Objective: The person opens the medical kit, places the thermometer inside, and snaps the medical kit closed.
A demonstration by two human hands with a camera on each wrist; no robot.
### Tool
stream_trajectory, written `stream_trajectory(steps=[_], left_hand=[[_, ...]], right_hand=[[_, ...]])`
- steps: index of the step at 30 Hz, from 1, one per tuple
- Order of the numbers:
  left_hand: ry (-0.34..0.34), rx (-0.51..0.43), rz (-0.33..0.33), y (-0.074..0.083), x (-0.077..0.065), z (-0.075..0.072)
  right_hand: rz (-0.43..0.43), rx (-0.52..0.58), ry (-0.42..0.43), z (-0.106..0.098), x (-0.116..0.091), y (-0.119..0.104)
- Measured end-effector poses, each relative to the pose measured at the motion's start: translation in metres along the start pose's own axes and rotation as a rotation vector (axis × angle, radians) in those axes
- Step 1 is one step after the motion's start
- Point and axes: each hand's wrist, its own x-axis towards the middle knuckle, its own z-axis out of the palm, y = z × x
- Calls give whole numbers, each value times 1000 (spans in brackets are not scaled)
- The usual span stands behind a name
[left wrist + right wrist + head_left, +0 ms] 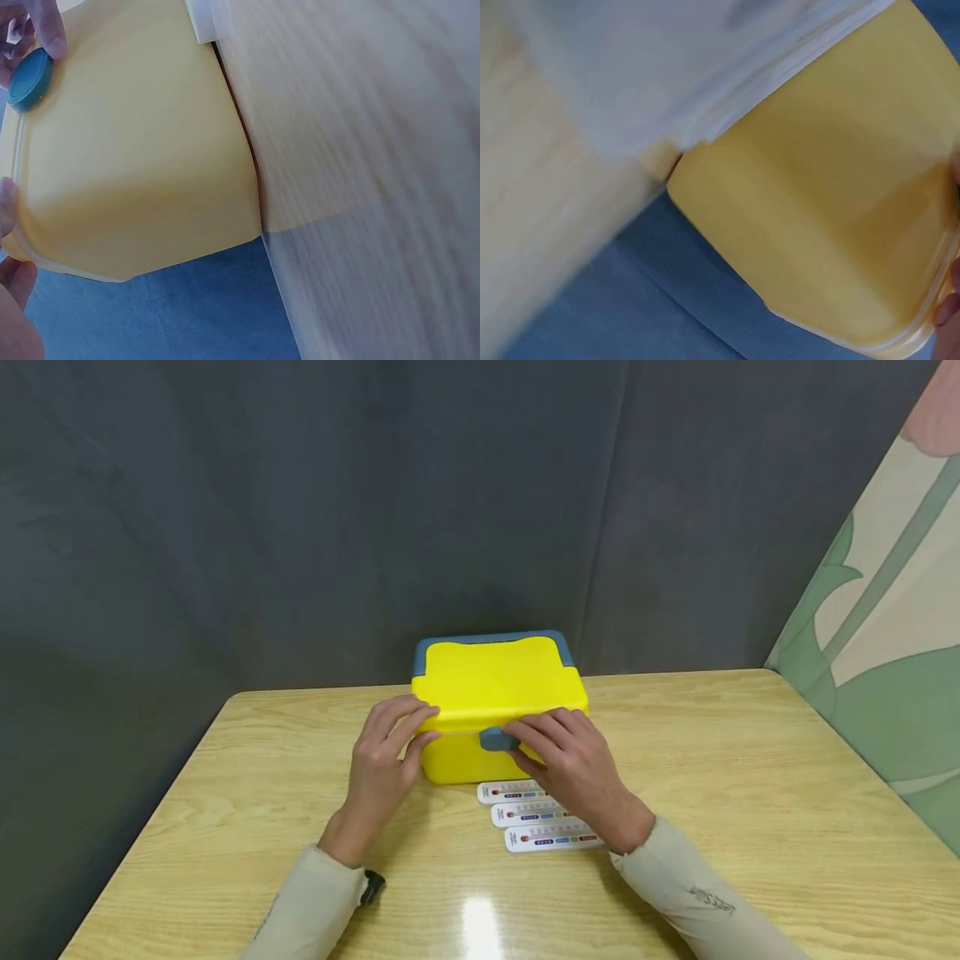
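A yellow box with a blue-edged lid stands at the table's back, its lid down. My left hand holds the lid's front left corner between thumb and fingertips. At the front middle, a round blue latch juts out, and my right hand pinches its right side. The left wrist view shows the latch with right-hand fingers around it. Three white thermometers lie in a row before the box, their right ends partly hidden by my right hand and forearm.
The wooden table extends to both sides of the box. Behind it hangs a dark curtain. A wall with a painted flower rises at the right. A black strap end hangs by my left sleeve.
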Motion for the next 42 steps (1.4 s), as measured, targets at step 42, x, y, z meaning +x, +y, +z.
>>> stream_trajectory(steps=[42], left_hand=[[-33, -38, -28, -1, 1, -2]], right_hand=[[-19, 241, -205, -23, 7, 14]])
